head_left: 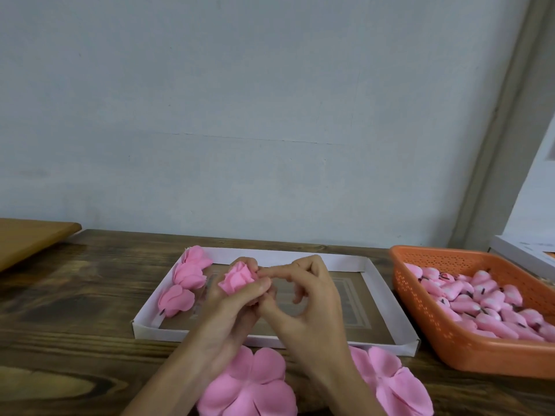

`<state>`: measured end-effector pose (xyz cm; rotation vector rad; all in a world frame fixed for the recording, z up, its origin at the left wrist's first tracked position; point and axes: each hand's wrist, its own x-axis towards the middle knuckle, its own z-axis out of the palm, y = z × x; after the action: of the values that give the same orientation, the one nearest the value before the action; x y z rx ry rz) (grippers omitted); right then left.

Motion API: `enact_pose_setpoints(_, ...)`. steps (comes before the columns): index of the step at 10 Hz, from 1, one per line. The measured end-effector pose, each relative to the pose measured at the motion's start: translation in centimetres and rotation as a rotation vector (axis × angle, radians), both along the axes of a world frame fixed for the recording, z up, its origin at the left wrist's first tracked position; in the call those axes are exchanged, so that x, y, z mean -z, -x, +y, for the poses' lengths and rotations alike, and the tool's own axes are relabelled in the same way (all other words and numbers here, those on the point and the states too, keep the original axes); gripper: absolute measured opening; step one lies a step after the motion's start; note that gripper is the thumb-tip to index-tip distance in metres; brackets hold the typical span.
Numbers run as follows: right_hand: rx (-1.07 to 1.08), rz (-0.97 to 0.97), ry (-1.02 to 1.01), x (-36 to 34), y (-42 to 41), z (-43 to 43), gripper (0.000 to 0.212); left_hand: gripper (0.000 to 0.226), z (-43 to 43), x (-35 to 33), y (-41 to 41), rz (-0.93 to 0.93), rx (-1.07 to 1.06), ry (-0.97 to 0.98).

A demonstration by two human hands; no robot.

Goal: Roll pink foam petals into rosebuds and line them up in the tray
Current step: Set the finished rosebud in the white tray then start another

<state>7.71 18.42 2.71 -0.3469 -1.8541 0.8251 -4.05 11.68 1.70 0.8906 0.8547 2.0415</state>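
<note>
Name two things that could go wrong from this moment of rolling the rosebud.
1. The rosebud is pinched only between the left hand and the right hand; a slip might let the foam unroll.
2. The flat petals lie at the table's near edge, partly under both arms, which might brush them off or crease them.

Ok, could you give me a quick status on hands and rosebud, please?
Left hand grips rosebud over tray; right hand pinches its edge. Three finished buds along tray's left side. Nothing blocking.

flat petals (249, 385) cut off below, basket (450, 322) cropped right
</note>
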Motion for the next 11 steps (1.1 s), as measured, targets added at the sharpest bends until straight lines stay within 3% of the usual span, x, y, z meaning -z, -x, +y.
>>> enact_pose_setpoints(1,-0.082,0.042,0.032,-0.6,-0.5,0.6,0.036,0.033,0.1,0.2,0.4,0.163,-0.141,0.040)
enact_pose_setpoints(2,-0.089,-0.050,-0.123,-0.7,-1.0,0.9,0.040,0.039,0.3,0.4,0.5,0.445,-0.341,0.155)
enact_pose_setpoints(3,-0.075,-0.153,-0.284,-0.5,-1.0,1.0,0.024,0.022,0.4,0.5,0.3,0.477,-0.321,0.154)
enact_pose_setpoints(4,-0.037,-0.225,-0.409,0.0,-0.9,1.0,0.022,0.043,0.5,1.0,0.1,0.468,-0.186,0.247)
enact_pose_setpoints(5,-0.016,-0.178,-0.435,0.2,-0.7,1.0,0.020,0.055,0.6,0.5,-0.3,0.394,-0.136,0.231)
enact_pose_setpoints(6,-0.003,-0.126,-0.462,0.2,-0.6,1.1,0.017,0.058,1.1,0.6,-0.4,0.577,-0.165,0.209)
enact_pose_setpoints(8,-0.018,-0.113,-0.425,0.2,-0.8,1.4,0.020,0.033,0.8,0.8,0.1,0.324,-0.104,0.183)
enact_pose_setpoints(9,-0.036,-0.123,-0.406,0.1,-1.0,1.6,0.023,0.052,1.1,0.8,0.7,0.421,-0.236,0.303)
enact_pose_setpoints(10,-0.030,-0.133,-0.396,0.1,-1.0,1.6,0.024,0.056,0.4,-0.1,0.1,0.375,-0.248,0.426)
enact_pose_setpoints(11,-0.016,-0.134,-0.420,0.1,-0.9,1.6,0.019,0.053,0.6,1.0,0.4,0.410,-0.238,0.373)
